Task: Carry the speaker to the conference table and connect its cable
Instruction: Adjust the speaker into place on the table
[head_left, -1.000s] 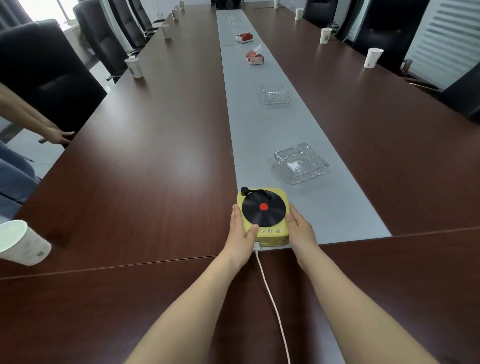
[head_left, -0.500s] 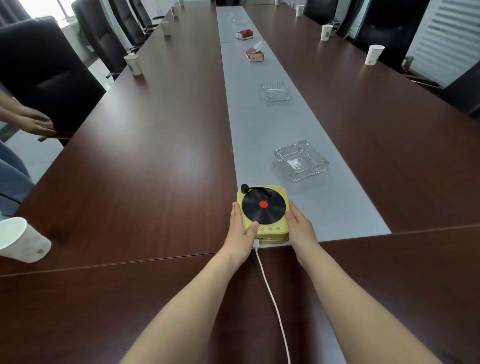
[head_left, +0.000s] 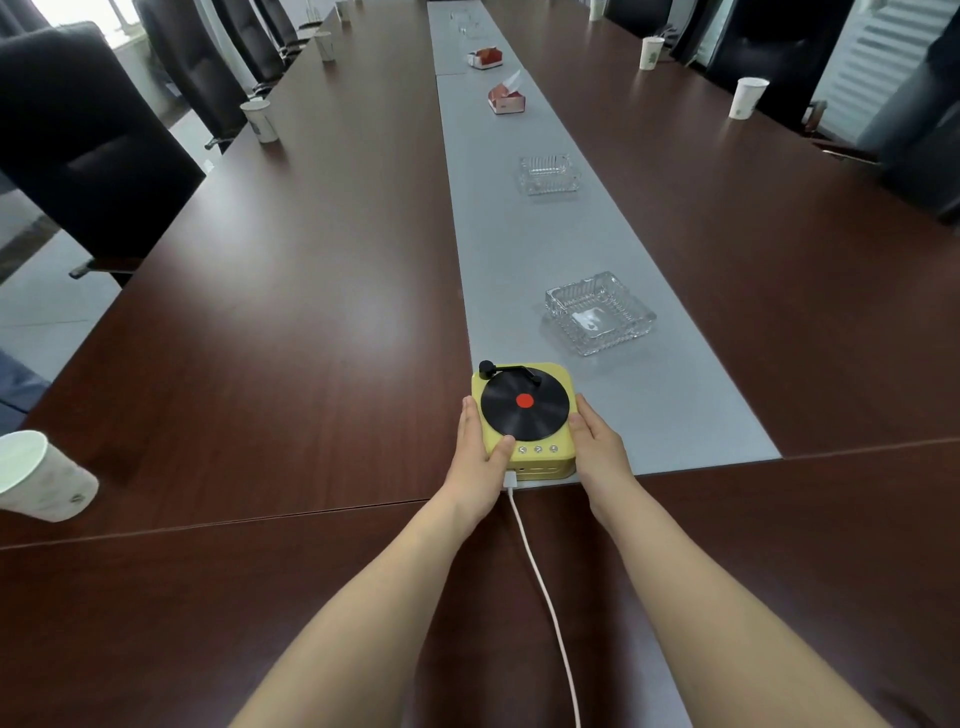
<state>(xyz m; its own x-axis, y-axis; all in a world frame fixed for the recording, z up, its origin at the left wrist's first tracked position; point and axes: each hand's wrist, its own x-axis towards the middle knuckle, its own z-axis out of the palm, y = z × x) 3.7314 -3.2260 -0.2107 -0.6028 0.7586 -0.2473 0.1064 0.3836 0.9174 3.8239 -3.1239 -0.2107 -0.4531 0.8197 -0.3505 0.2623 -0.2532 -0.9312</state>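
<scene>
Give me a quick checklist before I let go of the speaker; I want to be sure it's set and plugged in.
1. Speaker resting on the grey runner: ok.
2. White cable plugged into its near face: ok.
3. Cable's far end connected: cannot tell, it leaves the frame.
4. Left hand and right hand steadying both sides: ok.
5. Glass ashtray apart from the speaker: ok.

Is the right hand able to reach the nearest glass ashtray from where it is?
Probably yes. The right hand sits beside the speaker; the glass ashtray lies just beyond on the grey runner, nothing between.
</scene>
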